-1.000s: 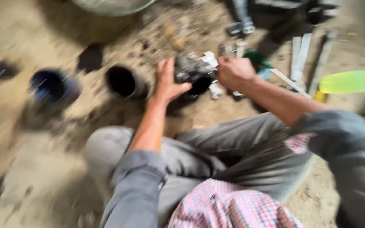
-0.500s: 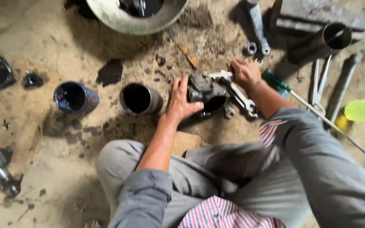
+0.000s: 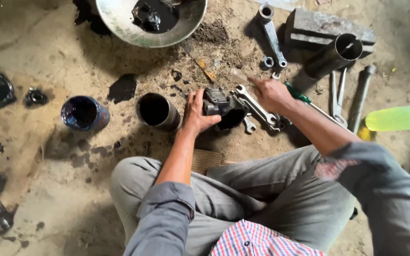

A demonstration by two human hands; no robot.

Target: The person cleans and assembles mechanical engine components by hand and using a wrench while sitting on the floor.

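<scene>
the left hand point(image 3: 196, 114) closes its grip on a dark, greasy metal housing point(image 3: 224, 110) on the dirt floor point(image 3: 48, 52), at three o'clock of the black cylinder point(image 3: 156, 111). the right hand point(image 3: 272, 94) hovers loosely open, empty, above the wrenches point(image 3: 257, 110).

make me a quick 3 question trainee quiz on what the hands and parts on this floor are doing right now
1. True or false: the left hand rests on the dark engine part.
2. What lies directly under the right hand? A) spanners B) blue cup C) metal bowl
3. Which open-topped container stands closest to the left hand?

Key
1. True: its grip is on the part's left side.
2. A
3. The black cylinder, with the blue cup farther left.
</scene>
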